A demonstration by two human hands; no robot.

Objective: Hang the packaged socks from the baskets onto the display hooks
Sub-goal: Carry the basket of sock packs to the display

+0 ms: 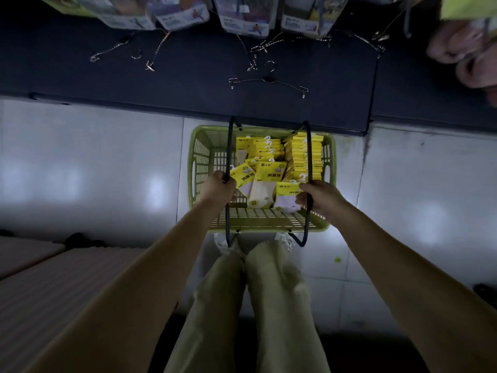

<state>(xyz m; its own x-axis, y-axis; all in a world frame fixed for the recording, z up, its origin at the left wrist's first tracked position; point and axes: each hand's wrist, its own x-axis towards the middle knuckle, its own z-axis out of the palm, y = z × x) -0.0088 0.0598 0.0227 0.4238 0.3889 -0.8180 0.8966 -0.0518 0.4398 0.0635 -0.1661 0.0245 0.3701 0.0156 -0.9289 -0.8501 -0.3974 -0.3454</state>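
Over the pale floor (94, 170), the green basket (197, 168) hung clear of the dark shelf edge (161, 103). Left hand (219, 188) and right hand (321, 197) each wrapped one black handle (229, 146). Inside lay yellow sock packs (269, 173); printed characters showed, too small to read surely.

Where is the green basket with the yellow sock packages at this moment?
In the head view, the green basket is at the centre, over the pale floor just before the dark shelf base, with the left hand and right hand gripping its black handles.
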